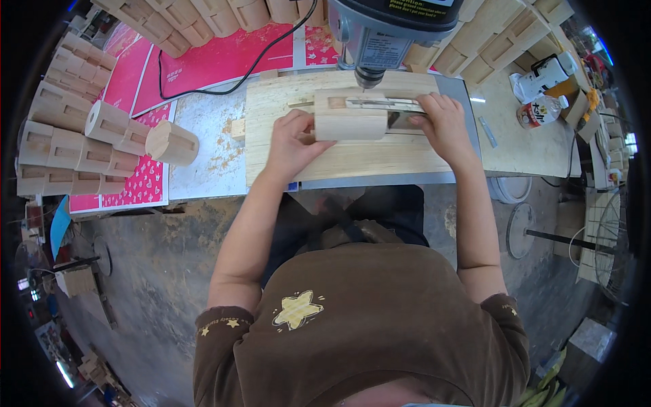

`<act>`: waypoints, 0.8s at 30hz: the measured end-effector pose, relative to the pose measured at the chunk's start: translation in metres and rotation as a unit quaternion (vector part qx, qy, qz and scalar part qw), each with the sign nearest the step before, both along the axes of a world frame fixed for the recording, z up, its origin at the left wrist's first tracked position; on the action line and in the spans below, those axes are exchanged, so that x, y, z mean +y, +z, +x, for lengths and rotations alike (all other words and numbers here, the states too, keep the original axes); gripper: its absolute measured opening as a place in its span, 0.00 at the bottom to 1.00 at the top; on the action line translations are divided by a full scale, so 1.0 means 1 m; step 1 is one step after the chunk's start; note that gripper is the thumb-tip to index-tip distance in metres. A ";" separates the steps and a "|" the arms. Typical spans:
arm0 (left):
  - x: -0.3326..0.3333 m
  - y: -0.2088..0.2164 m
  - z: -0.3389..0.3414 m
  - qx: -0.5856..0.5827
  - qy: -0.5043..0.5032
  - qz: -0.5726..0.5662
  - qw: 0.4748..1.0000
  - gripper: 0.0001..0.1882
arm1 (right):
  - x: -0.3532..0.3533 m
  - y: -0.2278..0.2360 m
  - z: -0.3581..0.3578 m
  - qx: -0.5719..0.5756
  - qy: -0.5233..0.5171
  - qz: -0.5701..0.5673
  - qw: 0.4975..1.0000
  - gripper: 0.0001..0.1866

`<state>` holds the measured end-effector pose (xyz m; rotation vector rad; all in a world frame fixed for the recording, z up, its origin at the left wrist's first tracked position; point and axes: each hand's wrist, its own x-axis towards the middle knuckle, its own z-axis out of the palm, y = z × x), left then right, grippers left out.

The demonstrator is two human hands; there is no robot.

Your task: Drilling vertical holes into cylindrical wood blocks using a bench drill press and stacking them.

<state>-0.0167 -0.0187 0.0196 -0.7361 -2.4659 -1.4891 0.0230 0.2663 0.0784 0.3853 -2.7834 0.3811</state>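
A pale wooden cylinder (350, 126) with a rectangular recess lies on its side on a wooden board, below the chuck (369, 76) of a drill press (393, 41). My left hand (296, 144) grips its left end, thumb along the lower front. A thin metal strip (383, 104) runs over the cylinder's upper side and out to the right. My right hand (444, 127) pinches the right end of this metal piece, thumb below and fingers on top. Its exact kind is hard to make out. A darker part shows between the cylinder and my right thumb.
Stacked wooden cylinders (81, 146) fill the left side, with a single one (172, 143) nearer the board. More stand behind the press. A black cable (237, 85) crosses the pink sheet. A plastic bottle (542, 112) and a small light-blue tool (487, 131) lie to the right.
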 end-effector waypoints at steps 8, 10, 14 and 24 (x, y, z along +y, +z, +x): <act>-0.097 0.046 0.034 -0.213 0.054 0.154 0.963 0.12 | 0.002 0.000 0.025 0.012 -0.002 -0.010 1.000 0.15; -0.100 0.062 0.038 -0.300 0.085 0.176 0.934 0.12 | -0.006 0.001 0.028 0.001 0.003 -0.013 1.000 0.16; -0.077 0.063 0.045 -0.411 0.129 0.232 0.872 0.18 | -0.023 -0.003 0.032 0.010 0.028 -0.017 0.999 0.15; -0.009 0.036 0.040 -0.474 0.058 0.254 0.841 0.23 | -0.035 0.000 0.029 0.017 0.018 -0.011 1.000 0.15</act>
